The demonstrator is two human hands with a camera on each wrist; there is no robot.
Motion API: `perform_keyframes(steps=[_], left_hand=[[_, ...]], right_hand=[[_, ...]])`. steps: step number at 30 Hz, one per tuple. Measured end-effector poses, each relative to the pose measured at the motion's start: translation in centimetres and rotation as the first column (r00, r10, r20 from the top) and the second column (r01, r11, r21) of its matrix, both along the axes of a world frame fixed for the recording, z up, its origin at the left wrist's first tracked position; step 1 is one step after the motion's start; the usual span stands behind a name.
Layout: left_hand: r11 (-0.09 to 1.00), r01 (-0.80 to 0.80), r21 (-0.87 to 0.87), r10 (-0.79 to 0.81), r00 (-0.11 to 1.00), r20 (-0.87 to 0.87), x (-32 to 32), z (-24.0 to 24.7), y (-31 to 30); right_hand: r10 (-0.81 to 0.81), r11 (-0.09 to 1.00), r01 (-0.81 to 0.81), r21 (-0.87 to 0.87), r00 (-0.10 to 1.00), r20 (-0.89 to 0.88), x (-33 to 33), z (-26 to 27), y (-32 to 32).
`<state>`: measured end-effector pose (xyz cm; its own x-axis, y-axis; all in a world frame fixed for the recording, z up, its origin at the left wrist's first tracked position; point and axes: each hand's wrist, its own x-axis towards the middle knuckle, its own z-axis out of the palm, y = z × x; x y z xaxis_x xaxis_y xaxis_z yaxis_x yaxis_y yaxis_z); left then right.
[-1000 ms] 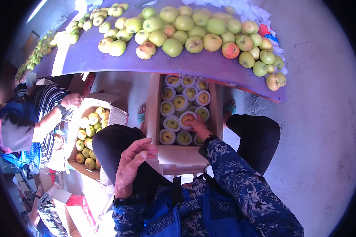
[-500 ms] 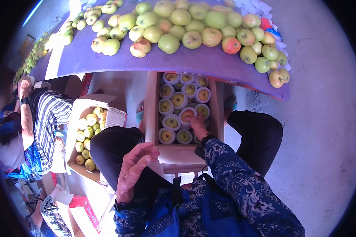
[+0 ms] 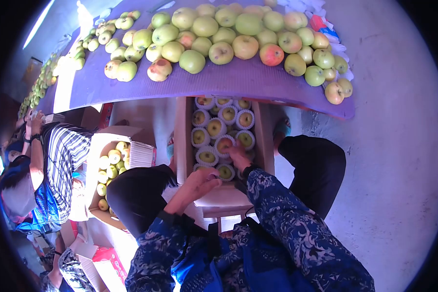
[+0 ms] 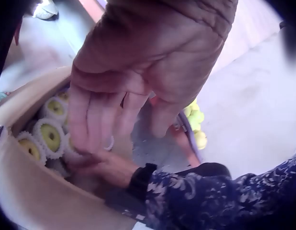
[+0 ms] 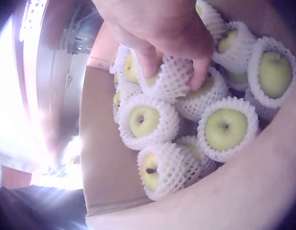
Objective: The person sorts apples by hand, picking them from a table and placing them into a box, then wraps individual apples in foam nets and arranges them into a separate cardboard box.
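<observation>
My right hand (image 3: 239,155) holds a yellow-red apple (image 3: 224,144) in a white foam net, among the netted apples in the cardboard box (image 3: 265,146) between my knees. In the right wrist view, the thumb and fingers of that hand (image 5: 157,24) straddle the foam net (image 5: 172,81) from both sides. My left hand (image 3: 197,186) hovers by the box's near edge with relaxed fingers and nothing held. Seen from the left wrist, its fingers point down, overlapping the right hand (image 4: 112,168). Other netted apples (image 5: 227,128) sit close around, mostly stem end showing.
Ahead stands a purple-covered table (image 3: 146,90) piled with bare green and reddish apples (image 3: 192,62). To the left is a second box (image 3: 121,130) of bare apples, and beyond it a person in a striped garment (image 3: 65,151). A red-and-white carton (image 3: 109,260) lies lower left.
My left hand has moved right from over my left knee to the box's near edge. The right hand stays at the same netted apple. The person at left has raised their hands towards the table.
</observation>
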<state>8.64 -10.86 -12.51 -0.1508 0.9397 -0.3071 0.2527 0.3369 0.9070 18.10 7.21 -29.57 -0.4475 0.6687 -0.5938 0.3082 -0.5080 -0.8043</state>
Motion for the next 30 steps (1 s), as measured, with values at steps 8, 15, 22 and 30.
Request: perform_keyframes(steps=[8, 15, 22, 30], left_hand=[[0.982, -0.185, -0.021, 0.183, 0.980, -0.079, -1.5, -4.0, 3.0], [0.985, -0.108, -0.136, 0.028, 0.872, -0.489, -0.5, -9.4, 2.3], [0.964, -0.084, -0.251, -0.033, 0.903, -0.428, -0.6, -7.9, 2.1], [0.980, -0.100, -0.173, 0.008, 0.887, -0.462, -0.5, -9.9, 1.8]], right_hand=[[0.050, 0.992, -0.053, 0.116, 0.998, 0.035, -0.5, -2.1, 0.3], [0.111, 0.965, -0.139, 0.224, 0.985, 0.133, -0.3, -2.5, 0.7], [0.090, 0.971, -0.128, 0.202, 0.979, 0.186, -0.4, 2.0, -0.1], [0.189, 0.886, -0.334, 0.321, 0.893, 0.408, -0.8, 2.2, 0.2]])
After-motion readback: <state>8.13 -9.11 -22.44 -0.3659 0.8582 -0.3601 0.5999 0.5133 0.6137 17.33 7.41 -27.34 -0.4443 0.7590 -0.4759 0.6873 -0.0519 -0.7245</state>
